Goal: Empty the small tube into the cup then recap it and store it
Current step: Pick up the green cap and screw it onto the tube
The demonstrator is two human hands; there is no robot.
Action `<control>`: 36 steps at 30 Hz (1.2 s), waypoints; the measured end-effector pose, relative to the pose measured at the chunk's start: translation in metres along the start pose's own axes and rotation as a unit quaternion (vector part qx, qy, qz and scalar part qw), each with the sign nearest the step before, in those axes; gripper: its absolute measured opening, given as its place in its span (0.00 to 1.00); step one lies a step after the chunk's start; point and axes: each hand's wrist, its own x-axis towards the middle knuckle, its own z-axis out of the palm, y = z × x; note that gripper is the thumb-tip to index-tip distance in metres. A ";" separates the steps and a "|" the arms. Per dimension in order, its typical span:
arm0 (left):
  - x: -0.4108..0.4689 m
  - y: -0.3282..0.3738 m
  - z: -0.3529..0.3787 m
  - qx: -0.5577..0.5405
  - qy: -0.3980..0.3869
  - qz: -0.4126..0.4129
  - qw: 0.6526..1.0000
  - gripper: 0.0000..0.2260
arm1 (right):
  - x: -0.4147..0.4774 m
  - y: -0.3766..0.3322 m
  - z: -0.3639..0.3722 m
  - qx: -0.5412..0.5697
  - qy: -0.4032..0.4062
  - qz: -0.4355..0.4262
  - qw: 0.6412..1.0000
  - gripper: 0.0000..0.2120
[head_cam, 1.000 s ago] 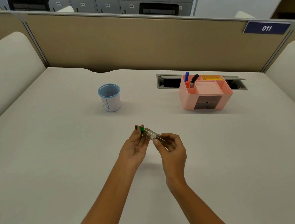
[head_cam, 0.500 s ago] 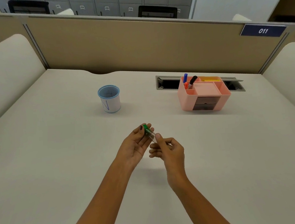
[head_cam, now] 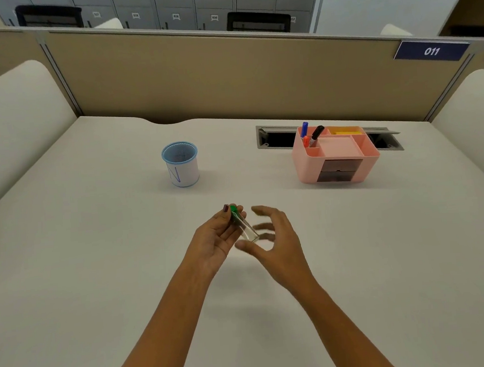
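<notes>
A small clear tube (head_cam: 246,228) with a green cap (head_cam: 233,209) lies tilted across the fingers of my left hand (head_cam: 220,238), cap end pointing away from me, above the middle of the desk. My left fingers pinch it near the cap. My right hand (head_cam: 275,239) hovers just right of the tube with fingers spread and nothing in it; its thumb sits under the tube's bottom end. The cup (head_cam: 180,164), white with a blue mesh rim, stands upright on the desk farther back and to the left.
A pink desk organizer (head_cam: 336,157) with markers and two dark drawers stands at the back right, in front of a cable slot (head_cam: 277,137). Beige partition walls close off the back and both sides of the white desk (head_cam: 95,254).
My right hand has let go of the tube and opened out to the right. The tube stays in my left hand, now tilted more steeply.
</notes>
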 end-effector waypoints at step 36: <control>0.018 0.005 0.001 0.096 0.017 -0.001 0.995 0.09 | 0.017 0.008 -0.001 -0.117 -0.015 -0.122 0.985 0.31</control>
